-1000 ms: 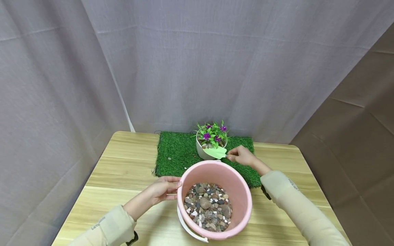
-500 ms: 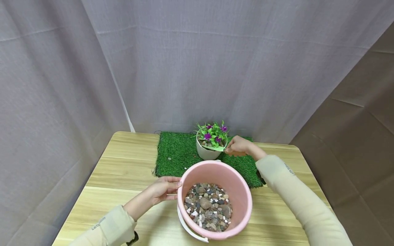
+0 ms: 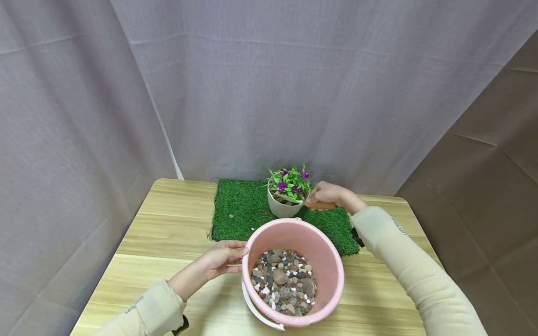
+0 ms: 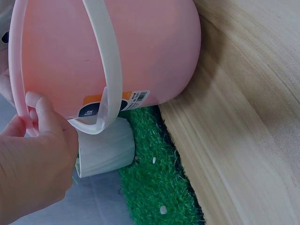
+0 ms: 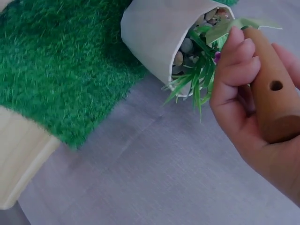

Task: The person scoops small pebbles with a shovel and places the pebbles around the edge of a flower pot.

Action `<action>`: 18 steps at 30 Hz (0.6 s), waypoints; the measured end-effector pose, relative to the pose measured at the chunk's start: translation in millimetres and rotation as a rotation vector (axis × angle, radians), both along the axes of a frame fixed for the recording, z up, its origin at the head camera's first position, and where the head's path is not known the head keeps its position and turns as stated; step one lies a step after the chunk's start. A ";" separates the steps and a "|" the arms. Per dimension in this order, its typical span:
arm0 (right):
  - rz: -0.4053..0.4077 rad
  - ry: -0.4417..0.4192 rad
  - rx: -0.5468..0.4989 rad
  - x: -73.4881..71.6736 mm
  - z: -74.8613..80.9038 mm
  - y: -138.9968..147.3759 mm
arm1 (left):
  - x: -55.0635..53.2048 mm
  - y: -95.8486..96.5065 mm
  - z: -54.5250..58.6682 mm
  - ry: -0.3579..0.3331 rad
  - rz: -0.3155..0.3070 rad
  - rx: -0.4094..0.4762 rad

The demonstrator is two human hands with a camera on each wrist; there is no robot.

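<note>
A pink bucket (image 3: 290,233) stands on the table with pebbles (image 3: 281,277) covering its bottom. My left hand (image 3: 220,261) pinches the bucket's left rim between thumb and fingers, as the left wrist view shows at the pink rim (image 4: 18,84). My right hand (image 3: 329,193) grips the wooden handle (image 5: 276,103) of a garden trowel. The trowel's pale green blade (image 5: 239,28) lies at the rim of a white flowerpot (image 3: 283,209), over the stones inside. A leafy plant with purple flowers (image 3: 290,179) grows from the pot. The blade is seen nearly edge-on from the head.
Under the pot lies an artificial grass mat (image 3: 241,210) with a few stray pebbles on it. The bucket's white carrying handle (image 3: 258,308) hangs down at the left. Grey curtain (image 3: 269,93) closes off the back of the wooden table (image 3: 168,233).
My right hand has moved up and slightly left, tipping the trowel blade from broad view to nearly edge-on over the pot. The left hand and bucket have stayed still.
</note>
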State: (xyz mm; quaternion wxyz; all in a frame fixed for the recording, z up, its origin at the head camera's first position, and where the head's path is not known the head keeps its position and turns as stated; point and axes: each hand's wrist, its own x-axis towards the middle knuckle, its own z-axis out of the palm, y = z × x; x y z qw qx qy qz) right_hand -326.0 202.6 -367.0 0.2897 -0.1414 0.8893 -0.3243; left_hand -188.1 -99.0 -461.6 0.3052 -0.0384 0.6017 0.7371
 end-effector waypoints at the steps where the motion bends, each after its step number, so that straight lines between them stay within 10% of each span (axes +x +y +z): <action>1: -0.001 -0.003 -0.014 -0.1 -0.5 0.3 | -0.2 -0.2 0.2 -0.002 0.001 0.000; 18: 0.021 -0.013 -0.042 3.7 1.8 6.4 | -2.8 -2.1 4.3 -0.015 -0.009 0.004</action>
